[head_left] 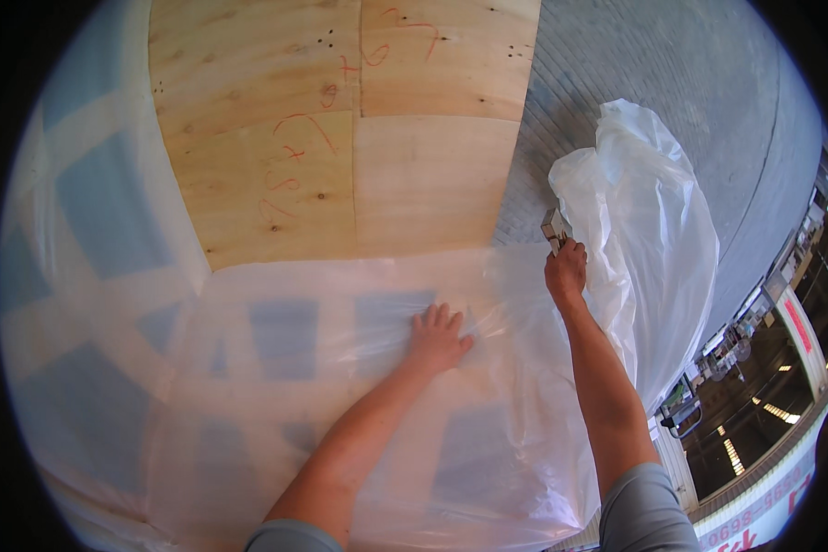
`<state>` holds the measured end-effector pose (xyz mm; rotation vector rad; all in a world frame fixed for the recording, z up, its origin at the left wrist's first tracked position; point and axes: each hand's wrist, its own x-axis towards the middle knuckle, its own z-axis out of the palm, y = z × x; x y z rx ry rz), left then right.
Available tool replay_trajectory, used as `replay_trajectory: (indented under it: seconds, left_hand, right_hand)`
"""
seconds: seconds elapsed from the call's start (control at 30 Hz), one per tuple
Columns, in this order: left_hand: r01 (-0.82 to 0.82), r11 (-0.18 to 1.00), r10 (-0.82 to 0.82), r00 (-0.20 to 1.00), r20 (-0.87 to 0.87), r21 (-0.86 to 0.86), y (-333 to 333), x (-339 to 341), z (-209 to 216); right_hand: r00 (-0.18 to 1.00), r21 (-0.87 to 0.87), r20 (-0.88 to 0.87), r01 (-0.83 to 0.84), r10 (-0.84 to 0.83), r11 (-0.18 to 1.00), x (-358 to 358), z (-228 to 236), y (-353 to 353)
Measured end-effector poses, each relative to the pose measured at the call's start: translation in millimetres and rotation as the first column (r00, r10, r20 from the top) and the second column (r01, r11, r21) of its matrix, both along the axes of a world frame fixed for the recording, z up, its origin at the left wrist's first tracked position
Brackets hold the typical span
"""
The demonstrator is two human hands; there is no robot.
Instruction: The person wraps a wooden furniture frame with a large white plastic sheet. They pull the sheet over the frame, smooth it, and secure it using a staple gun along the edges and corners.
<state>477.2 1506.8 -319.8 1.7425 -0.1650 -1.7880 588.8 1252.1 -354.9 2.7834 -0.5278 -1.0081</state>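
Observation:
Translucent plastic sheeting [368, 405] covers a wooden frame in front of me, with the pale slats showing through it. My left hand [442, 340] lies on this sheeting with its fingers spread, pressing it near the middle. Farther right, my right hand [566, 267] is closed around a metal staple gun [554, 226], whose boxy head points away from me. It is close to the sheeting's far right corner. A loose, bunched part of the plastic [653, 212] hangs to the right of that hand.
Plywood panels [276, 175] with red hand-drawn marks stand beyond the sheeting's far edge. Grey ridged concrete floor [736, 110] lies to the right. At the far right are shelving with stored goods [736, 340] and a building opening [745, 423].

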Motion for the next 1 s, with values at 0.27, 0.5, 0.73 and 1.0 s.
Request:
replay_trajectory:
  seconds: [0.27, 0.5, 0.73, 1.0]
  left_hand:
    - [0.003, 1.0, -0.004, 0.997, 0.077, 0.018, -5, -11, 0]
    - [0.004, 1.0, -0.005, 0.998, 0.062, 0.015, -4, -6, 2]
    - [-0.034, 0.999, 0.034, 0.999, 0.014, 0.009, -1, -6, -2]
    - [-0.029, 1.0, 0.029, 0.999, -0.014, 0.003, -2, -4, -3]
  right_hand:
    - [0.934, 0.384, -0.333, 0.007, 0.131, 0.923, -10, 2, 80]
    - [0.564, 0.255, -0.824, 0.447, -0.049, 0.857, 15, -17, 87]
    - [0.448, -0.004, -0.863, 0.459, -0.235, 0.888, -9, -50, 50]
    - [0.392, -0.042, -0.838, 0.646, -0.379, 0.762, -19, -65, 52]
